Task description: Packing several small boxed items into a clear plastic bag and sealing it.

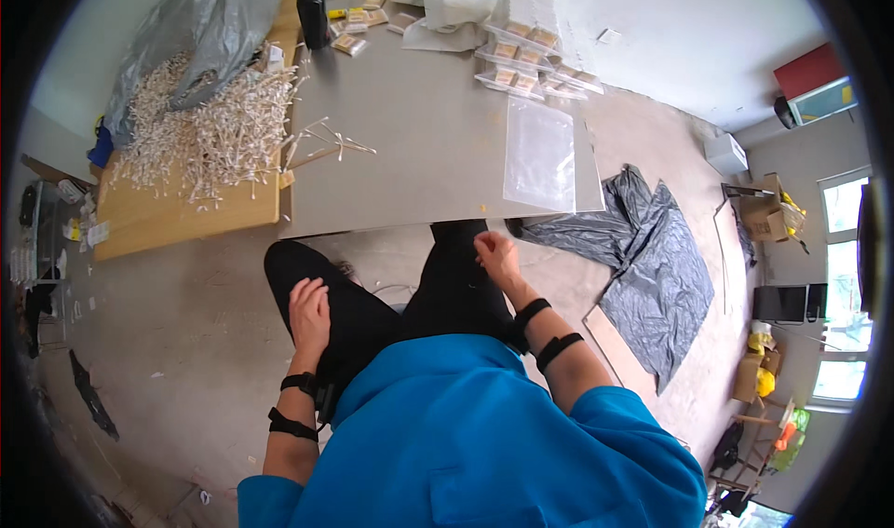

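Note:
My left hand (309, 314) rests on my left thigh, its fingers stretched out, holding nothing. Over my right knee, just below the table's front edge, my right hand (498, 254) has its fingers curled in, and no object shows in them. A flat clear plastic bag (540, 155) lies on the right part of the grey table (400, 146). To the left, a big loose heap of cotton swabs (209, 142) covers a wooden board (186, 221), and several swabs (331, 140) stick out onto the grey top.
Behind the heap bulges a grey plastic sack (200, 25). A black bottle (313, 12) stands at the back beside small packs (358, 25). Bagged packs (526, 48) are stacked at the back right. Black plastic sheeting (652, 267) lies on the floor at right.

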Motion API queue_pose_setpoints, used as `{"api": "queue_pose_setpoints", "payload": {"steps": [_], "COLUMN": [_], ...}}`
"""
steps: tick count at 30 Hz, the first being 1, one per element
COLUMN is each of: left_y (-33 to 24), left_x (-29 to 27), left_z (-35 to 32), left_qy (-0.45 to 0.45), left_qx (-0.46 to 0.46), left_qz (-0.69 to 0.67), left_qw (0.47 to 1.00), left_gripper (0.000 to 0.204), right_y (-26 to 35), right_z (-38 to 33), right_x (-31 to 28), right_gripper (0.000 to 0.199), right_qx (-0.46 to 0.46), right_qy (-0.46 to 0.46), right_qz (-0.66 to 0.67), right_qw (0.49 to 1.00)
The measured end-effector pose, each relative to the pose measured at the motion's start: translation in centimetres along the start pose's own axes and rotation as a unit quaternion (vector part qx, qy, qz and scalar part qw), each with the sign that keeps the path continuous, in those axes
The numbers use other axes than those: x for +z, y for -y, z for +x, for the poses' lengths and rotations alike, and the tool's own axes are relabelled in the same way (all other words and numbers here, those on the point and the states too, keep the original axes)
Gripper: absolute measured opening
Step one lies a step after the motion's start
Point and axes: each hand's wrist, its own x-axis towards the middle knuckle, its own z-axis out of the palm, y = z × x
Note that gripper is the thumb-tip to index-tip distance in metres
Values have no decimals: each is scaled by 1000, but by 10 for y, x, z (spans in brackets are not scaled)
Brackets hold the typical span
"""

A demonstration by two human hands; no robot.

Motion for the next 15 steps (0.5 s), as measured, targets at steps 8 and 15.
{"api": "queue_pose_setpoints", "payload": {"steps": [8,15], "left_y": [1,-6], "left_x": [5,17], "left_z": [11,27], "left_qy": [-80,-59], "left_qx": [9,-15], "left_qz": [47,10], "left_qw": [996,998], "left_gripper": [14,13], "right_y": [-16,-16], "right_z": [79,72], "right_x": [-1,-15], "right_gripper": [29,13], "right_qx": [-71,-30], "right_qy": [-247,-166], "right_qz": [-159,-232], "right_qw": [953,958]}}
